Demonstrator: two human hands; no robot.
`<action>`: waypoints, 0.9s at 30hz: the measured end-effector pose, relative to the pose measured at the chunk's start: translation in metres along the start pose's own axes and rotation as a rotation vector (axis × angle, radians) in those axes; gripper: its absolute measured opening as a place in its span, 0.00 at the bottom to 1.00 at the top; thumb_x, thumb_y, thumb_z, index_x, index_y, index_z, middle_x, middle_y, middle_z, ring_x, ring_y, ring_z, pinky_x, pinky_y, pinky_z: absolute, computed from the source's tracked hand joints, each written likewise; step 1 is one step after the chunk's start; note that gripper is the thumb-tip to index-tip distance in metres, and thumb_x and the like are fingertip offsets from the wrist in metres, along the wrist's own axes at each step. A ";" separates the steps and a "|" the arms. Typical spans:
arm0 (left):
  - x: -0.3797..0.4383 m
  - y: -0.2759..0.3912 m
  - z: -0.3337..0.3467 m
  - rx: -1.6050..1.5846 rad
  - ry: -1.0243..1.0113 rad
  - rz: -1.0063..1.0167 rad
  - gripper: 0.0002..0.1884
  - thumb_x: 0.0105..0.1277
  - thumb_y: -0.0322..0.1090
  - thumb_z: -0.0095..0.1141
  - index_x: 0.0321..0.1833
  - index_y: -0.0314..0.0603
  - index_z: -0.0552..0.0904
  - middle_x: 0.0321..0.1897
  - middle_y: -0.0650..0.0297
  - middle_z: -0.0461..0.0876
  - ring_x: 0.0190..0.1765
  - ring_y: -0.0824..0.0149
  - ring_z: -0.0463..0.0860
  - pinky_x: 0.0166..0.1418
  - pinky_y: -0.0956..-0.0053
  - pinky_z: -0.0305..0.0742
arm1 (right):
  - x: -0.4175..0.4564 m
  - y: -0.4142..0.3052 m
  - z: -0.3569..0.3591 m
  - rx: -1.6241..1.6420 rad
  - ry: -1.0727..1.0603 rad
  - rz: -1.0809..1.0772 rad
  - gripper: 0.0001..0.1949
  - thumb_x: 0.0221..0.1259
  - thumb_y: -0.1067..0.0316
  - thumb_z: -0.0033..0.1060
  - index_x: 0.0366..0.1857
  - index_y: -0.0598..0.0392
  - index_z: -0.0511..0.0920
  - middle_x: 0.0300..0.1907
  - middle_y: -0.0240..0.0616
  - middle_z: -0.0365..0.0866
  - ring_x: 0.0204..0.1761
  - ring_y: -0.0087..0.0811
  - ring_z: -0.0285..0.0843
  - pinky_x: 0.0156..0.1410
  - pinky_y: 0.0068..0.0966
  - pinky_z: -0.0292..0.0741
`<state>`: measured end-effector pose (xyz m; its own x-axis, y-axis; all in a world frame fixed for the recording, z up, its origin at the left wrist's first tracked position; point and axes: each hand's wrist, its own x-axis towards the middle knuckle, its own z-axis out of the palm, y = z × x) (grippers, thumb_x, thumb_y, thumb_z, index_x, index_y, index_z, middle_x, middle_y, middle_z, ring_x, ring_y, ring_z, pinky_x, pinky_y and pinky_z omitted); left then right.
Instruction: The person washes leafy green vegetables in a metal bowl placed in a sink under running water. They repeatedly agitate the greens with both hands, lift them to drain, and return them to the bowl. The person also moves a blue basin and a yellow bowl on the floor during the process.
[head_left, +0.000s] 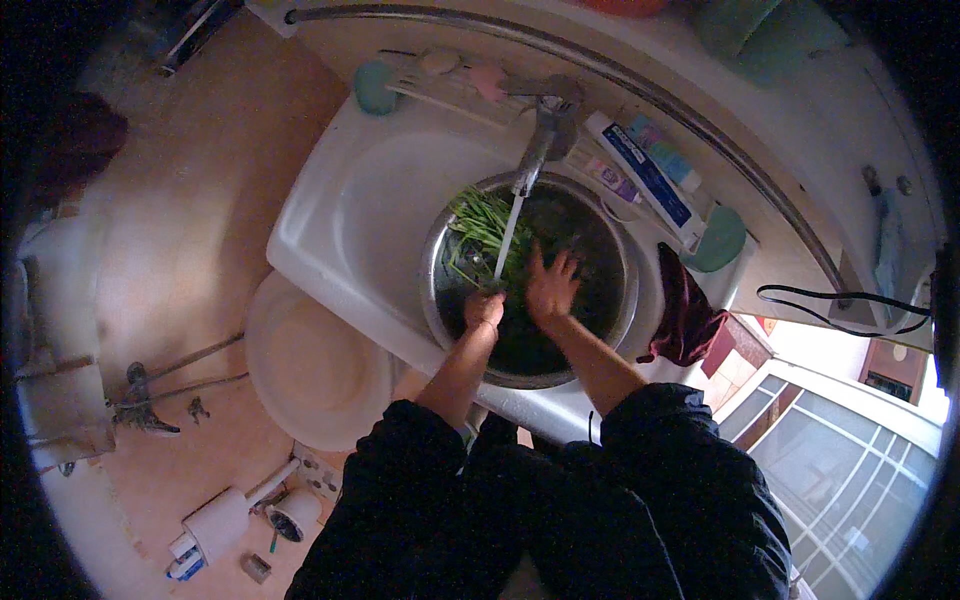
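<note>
A round stainless steel basin (431, 270) stands in a white washbasin, with long-stemmed leafy greens (480, 221) lying in it. Water (508, 240) runs from the metal faucet (531, 161) into the basin beside my hands. My left hand (486, 309) is curled on some of the greens at the near left, under the stream. To its right, my right hand (553, 289) lies flat with fingers spread over darker greens, gripping nothing. Shadow hides much of the basin's contents.
Toothpaste boxes and tubes (649, 180) line the washbasin's back ledge. A dark red cloth (679, 315) hangs over its right side. Green soap dishes (375, 88) sit at the corners. A metal rail (637, 60) curves above. Left and below is a round pale plastic tub (319, 367).
</note>
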<state>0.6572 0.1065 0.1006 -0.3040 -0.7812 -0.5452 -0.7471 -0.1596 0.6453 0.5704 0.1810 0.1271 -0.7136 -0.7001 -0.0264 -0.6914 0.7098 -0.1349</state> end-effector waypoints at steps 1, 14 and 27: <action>0.001 -0.001 0.000 0.035 0.045 -0.016 0.17 0.48 0.43 0.52 0.33 0.35 0.78 0.33 0.50 0.77 0.38 0.52 0.76 0.42 0.65 0.69 | -0.005 -0.010 0.001 -0.071 -0.020 0.073 0.22 0.52 0.53 0.42 0.54 0.38 0.60 0.49 0.49 0.59 0.52 0.50 0.55 0.48 0.53 0.60; 0.036 -0.042 0.014 0.183 0.225 -0.196 0.15 0.53 0.39 0.47 0.38 0.36 0.73 0.37 0.48 0.75 0.40 0.53 0.75 0.42 0.65 0.70 | 0.010 -0.007 -0.016 0.237 -0.157 0.044 0.30 0.50 0.52 0.44 0.60 0.43 0.49 0.60 0.50 0.45 0.62 0.52 0.39 0.55 0.57 0.50; 0.026 -0.006 -0.014 0.279 0.288 -0.021 0.16 0.52 0.43 0.46 0.37 0.37 0.73 0.33 0.52 0.76 0.33 0.52 0.75 0.36 0.65 0.70 | 0.020 0.007 0.023 0.071 -0.001 -0.299 0.25 0.51 0.44 0.37 0.52 0.43 0.63 0.62 0.49 0.39 0.62 0.59 0.33 0.51 0.68 0.36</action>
<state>0.6620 0.0791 0.0902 -0.1386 -0.9231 -0.3587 -0.8952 -0.0381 0.4440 0.5538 0.1696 0.1026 -0.4793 -0.8773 0.0243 -0.8611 0.4648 -0.2059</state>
